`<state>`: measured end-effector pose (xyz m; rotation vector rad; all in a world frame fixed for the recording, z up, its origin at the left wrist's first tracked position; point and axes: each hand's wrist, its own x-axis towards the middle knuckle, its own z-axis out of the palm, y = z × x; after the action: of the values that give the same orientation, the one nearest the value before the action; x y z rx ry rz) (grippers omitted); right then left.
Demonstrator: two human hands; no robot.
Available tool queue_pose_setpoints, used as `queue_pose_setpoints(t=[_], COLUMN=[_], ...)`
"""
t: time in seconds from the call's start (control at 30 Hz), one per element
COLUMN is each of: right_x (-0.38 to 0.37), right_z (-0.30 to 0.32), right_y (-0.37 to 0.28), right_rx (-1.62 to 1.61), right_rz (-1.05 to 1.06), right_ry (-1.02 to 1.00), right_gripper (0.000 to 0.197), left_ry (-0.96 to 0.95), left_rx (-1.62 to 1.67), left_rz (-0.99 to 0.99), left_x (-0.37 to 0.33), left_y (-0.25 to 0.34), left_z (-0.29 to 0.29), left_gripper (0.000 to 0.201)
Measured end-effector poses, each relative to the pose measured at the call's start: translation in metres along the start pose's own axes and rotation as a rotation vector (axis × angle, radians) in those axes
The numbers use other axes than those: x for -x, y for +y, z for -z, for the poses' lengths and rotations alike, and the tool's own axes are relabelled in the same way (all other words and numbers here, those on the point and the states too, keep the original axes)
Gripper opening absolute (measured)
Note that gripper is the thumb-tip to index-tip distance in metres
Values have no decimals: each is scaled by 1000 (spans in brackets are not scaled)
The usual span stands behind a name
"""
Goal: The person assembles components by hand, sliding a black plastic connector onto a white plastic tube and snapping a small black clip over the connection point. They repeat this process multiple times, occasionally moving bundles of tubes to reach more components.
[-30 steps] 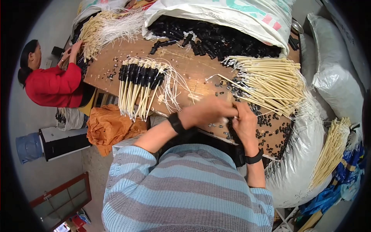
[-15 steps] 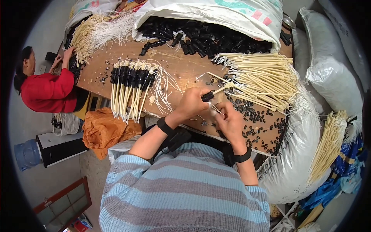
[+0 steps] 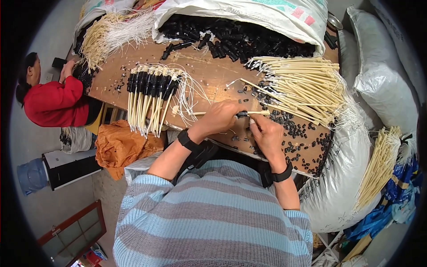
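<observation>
Head-worn fisheye camera looking steeply down.
It is viewing the worktop from close above, facing forward, edges bending toward the rim.

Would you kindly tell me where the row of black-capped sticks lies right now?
In the head view, the capped sticks lie on the wooden table, to the left of the left hand, below the white sack of black caps.

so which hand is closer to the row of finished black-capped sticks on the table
Left. The left hand sits just right of the row of black-capped sticks, gripping a cream stick. The right hand is farther right, beyond the left one.
</observation>
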<state>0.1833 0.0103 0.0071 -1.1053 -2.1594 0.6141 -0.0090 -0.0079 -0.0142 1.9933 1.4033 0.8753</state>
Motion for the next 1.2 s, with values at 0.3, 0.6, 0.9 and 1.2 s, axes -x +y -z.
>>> queue_pose_setpoints(t=[0.3, 0.6, 0.9, 1.2], right_x=[3, 3, 3, 17], right_z=[2, 2, 2, -3], right_y=[-4, -8, -9, 9], right_rx=[-117, -33, -353, -321], right_rz=[-14, -20, -91, -449], right_ry=[-162, -128, -32, -74], right_gripper=[16, 11, 12, 14], left_ry=[-358, 118, 186, 251], left_rx=[155, 138, 314, -14], left_rz=[144, -51, -156, 192], left_x=[-10, -10, -7, -41], left_y=[23, 13, 19, -25], left_z=[13, 13, 17, 0], left_gripper=[47, 18, 18, 24])
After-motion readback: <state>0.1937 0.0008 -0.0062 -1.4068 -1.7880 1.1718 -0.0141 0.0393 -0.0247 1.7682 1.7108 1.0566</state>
